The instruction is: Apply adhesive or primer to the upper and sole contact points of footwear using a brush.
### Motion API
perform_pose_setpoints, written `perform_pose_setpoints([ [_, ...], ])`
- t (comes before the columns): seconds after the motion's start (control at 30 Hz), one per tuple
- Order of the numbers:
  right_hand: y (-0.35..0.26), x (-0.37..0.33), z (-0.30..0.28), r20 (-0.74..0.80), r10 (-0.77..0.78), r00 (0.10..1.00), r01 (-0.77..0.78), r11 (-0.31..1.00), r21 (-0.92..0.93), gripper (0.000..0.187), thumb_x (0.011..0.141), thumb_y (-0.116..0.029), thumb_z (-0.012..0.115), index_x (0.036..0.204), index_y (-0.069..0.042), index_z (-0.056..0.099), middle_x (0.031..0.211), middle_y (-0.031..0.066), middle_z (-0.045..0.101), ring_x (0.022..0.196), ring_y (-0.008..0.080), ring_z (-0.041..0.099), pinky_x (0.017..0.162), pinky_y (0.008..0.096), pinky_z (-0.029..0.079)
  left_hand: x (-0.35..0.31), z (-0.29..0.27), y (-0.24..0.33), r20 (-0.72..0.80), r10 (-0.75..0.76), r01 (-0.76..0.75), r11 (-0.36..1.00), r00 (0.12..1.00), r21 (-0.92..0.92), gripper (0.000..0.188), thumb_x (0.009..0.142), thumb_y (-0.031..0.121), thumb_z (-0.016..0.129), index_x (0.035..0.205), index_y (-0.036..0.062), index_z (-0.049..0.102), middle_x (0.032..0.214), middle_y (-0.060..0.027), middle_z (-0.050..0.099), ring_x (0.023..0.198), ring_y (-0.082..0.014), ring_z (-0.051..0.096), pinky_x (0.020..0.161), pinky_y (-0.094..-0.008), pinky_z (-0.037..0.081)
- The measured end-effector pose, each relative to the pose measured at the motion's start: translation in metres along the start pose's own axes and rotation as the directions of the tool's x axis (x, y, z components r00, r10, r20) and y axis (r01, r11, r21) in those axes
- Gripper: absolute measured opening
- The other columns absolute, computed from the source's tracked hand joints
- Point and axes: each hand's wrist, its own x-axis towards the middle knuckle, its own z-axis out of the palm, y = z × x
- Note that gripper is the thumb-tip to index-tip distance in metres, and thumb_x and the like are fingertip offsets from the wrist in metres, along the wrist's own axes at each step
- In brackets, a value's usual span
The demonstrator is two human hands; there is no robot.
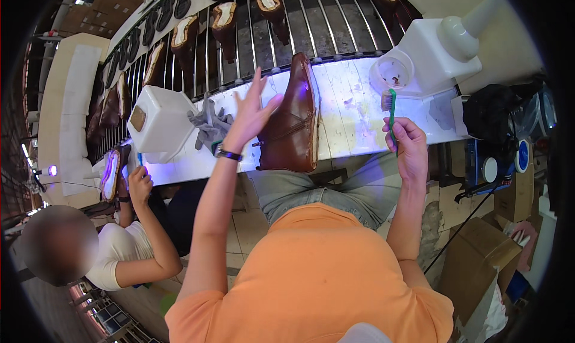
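A brown leather ankle boot [289, 124] lies on its side on the white bench in front of me, its sole edge facing right and its toe pointing away. My left hand [254, 114] is raised just left of the boot with its fingers spread, holding nothing; whether it touches the leather I cannot tell. In my right hand [409, 144], a green-handled brush [392, 116] stands upright, gripped by the lower end of its handle. The bristles are at its top, close to a round clear tub [392, 72] with dark bits inside.
Metal rollers [320, 22] run behind the bench [347, 112], carrying several brown boots and dark soles. White containers [160, 122] stand at both ends, with grey gloves [211, 126] near the left one. At left, a co-worker's hand [141, 184] is beside another shoe [112, 174]. Cardboard boxes [479, 265] stand right.
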Motion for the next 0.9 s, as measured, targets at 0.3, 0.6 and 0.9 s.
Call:
perform_pose_setpoints([
  [0.3,0.002,-0.010,-0.009,-0.074,0.015,0.997,-0.013,1.000,0.024,0.019,0.092,-0.014,0.063,0.103,0.002,0.067,0.083,0.0063,0.066,0.060,0.0083,0.050,0.054,0.0202,0.036,0.043,0.046,0.030,-0.029,-0.008,0.000,0.968,1.000,-0.253,0.090,0.098,0.047,0.039,0.145,0.0011,-0.023,0.146,-0.0224,0.039,0.140,-0.0373,0.029,0.109,-0.0650,-0.001],
  [0.6,-0.002,-0.001,-0.003,-0.038,0.017,0.999,-0.017,1.000,0.006,0.021,0.093,-0.015,0.062,0.104,0.002,0.066,0.084,0.0066,0.065,0.062,0.0088,0.050,0.054,0.0204,0.035,0.089,0.019,0.015,-0.134,-0.343,0.282,0.897,0.930,-0.341,0.107,0.089,0.072,0.034,0.146,-0.0082,-0.008,0.111,-0.0291,0.063,0.109,-0.0461,0.058,0.103,-0.0619,0.025],
  [0.9,0.009,-0.002,-0.017,-0.096,0.013,0.995,-0.012,1.000,0.017,0.023,0.094,-0.016,0.060,0.107,0.003,0.063,0.088,0.0068,0.063,0.064,0.0092,0.050,0.054,0.0199,0.036,0.036,0.006,-0.102,-0.048,-0.107,0.107,0.664,0.993,0.740,0.077,0.091,0.069,0.031,0.153,0.0288,0.011,0.159,-0.0177,0.005,0.147,-0.0366,0.000,0.101,-0.0749,-0.010],
])
